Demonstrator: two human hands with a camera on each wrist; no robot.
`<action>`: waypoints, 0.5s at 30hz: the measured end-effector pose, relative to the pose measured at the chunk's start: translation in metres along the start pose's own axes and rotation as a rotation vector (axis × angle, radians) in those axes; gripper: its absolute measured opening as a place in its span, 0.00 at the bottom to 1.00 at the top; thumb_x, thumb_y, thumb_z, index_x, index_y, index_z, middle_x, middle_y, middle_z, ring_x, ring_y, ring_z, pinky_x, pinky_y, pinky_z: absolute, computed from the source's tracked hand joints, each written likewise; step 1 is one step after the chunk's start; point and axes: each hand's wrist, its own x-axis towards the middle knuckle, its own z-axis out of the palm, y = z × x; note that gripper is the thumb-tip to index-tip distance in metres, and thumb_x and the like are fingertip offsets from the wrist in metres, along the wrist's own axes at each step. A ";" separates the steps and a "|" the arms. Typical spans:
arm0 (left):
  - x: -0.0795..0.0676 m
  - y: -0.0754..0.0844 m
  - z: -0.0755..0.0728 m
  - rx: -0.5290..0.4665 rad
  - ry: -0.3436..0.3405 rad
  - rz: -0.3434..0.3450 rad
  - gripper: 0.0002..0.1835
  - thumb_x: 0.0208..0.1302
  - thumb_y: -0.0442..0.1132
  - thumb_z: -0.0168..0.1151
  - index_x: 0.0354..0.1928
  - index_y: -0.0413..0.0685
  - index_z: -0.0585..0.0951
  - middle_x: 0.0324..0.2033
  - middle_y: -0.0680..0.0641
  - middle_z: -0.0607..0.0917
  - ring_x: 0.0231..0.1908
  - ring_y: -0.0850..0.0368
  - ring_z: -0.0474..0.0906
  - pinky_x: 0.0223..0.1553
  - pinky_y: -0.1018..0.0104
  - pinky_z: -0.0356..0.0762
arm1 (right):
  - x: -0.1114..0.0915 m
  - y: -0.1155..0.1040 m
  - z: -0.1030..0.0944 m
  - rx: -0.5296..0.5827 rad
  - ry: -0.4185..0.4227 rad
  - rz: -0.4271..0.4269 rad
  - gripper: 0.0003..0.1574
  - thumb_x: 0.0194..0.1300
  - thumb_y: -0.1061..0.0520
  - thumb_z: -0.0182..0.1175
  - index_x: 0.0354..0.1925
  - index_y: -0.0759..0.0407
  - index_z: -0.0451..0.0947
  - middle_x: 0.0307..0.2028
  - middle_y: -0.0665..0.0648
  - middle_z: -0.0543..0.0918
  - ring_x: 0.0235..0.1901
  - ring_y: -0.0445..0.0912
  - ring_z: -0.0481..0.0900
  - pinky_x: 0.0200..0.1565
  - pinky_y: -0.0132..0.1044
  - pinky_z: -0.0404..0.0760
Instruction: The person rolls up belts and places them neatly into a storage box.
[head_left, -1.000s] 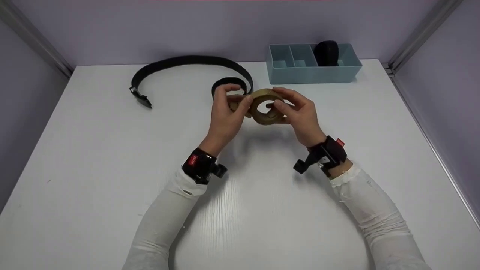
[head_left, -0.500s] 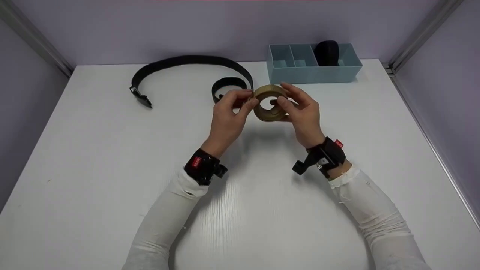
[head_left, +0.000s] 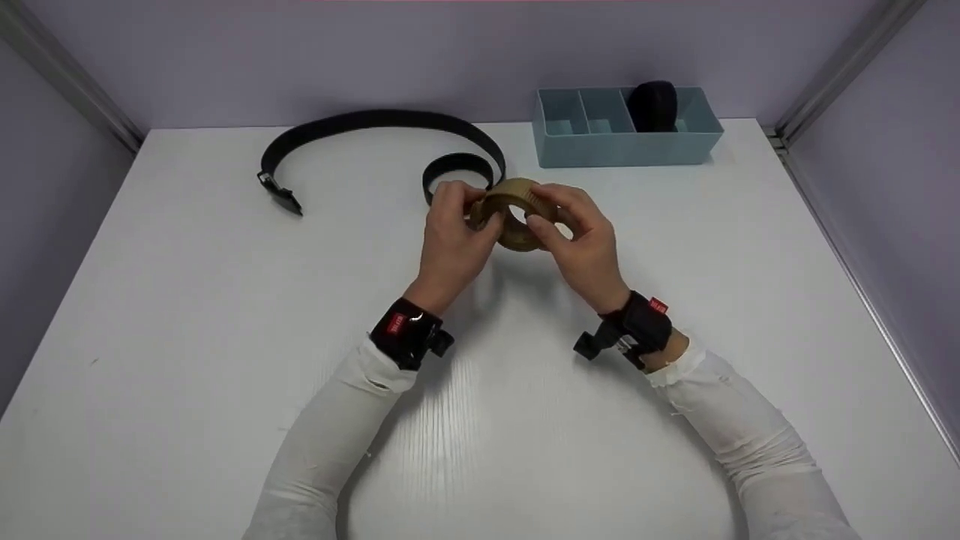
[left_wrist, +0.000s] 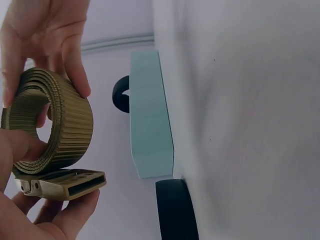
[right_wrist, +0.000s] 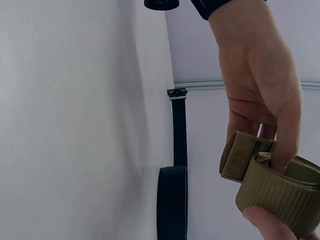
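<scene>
A rolled olive-tan webbing belt [head_left: 513, 189] is held above the table between both hands. My left hand [head_left: 450, 251] pinches it on the buckle side, with the thumb inside the coil and other fingers under the metal buckle [left_wrist: 70, 186], as the left wrist view shows. From the other side my right hand [head_left: 585, 255] grips the coil, its thumb at the center hole and its fingers over the outer turns. In the right wrist view the buckle [right_wrist: 239, 156] lies flat along the outside of the roll, and the belt's ribbed weave is visible.
A black belt [head_left: 390, 118] lies on edge behind the hands, its buckle [head_left: 282, 196] at the left and its other end curled. At the back right stands a light blue divided box [head_left: 630, 151] with a black rolled item [head_left: 652, 107] in its right compartment. Walls border the white table [head_left: 187, 315].
Both hands first shift slightly right, then the coil comes down and left as the right hand moves left toward the left hand. The roll is tilted differently and stays held.
</scene>
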 end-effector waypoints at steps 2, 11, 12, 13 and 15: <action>0.001 -0.001 -0.002 0.004 0.002 -0.010 0.13 0.68 0.34 0.69 0.48 0.37 0.78 0.44 0.41 0.78 0.46 0.51 0.77 0.46 0.65 0.79 | 0.001 0.000 -0.001 -0.064 -0.022 -0.038 0.24 0.70 0.67 0.67 0.63 0.66 0.80 0.57 0.61 0.80 0.51 0.49 0.82 0.48 0.38 0.87; 0.001 0.001 -0.002 0.016 0.000 -0.033 0.14 0.69 0.36 0.69 0.51 0.37 0.78 0.45 0.41 0.79 0.46 0.51 0.78 0.47 0.59 0.80 | 0.007 -0.001 -0.009 -0.160 -0.021 -0.103 0.23 0.66 0.64 0.72 0.60 0.62 0.84 0.55 0.59 0.86 0.45 0.49 0.88 0.39 0.36 0.88; 0.001 0.001 -0.002 0.012 -0.001 -0.028 0.15 0.69 0.36 0.69 0.52 0.37 0.78 0.46 0.41 0.79 0.47 0.51 0.78 0.48 0.59 0.81 | 0.008 -0.001 -0.011 -0.157 -0.017 -0.107 0.23 0.66 0.64 0.72 0.60 0.62 0.85 0.55 0.59 0.86 0.46 0.49 0.88 0.39 0.36 0.88; 0.001 0.002 -0.001 0.009 -0.001 -0.020 0.16 0.70 0.37 0.69 0.53 0.36 0.77 0.47 0.41 0.79 0.47 0.52 0.78 0.48 0.59 0.80 | 0.008 -0.001 -0.012 -0.156 -0.009 -0.111 0.23 0.66 0.65 0.72 0.59 0.62 0.85 0.55 0.59 0.86 0.46 0.49 0.88 0.38 0.36 0.88; 0.002 0.003 -0.001 -0.012 -0.003 -0.002 0.20 0.71 0.39 0.69 0.57 0.36 0.76 0.51 0.40 0.78 0.49 0.52 0.77 0.50 0.61 0.80 | 0.009 -0.001 -0.017 -0.164 0.008 -0.116 0.23 0.65 0.66 0.72 0.59 0.62 0.85 0.55 0.59 0.86 0.46 0.48 0.88 0.39 0.35 0.88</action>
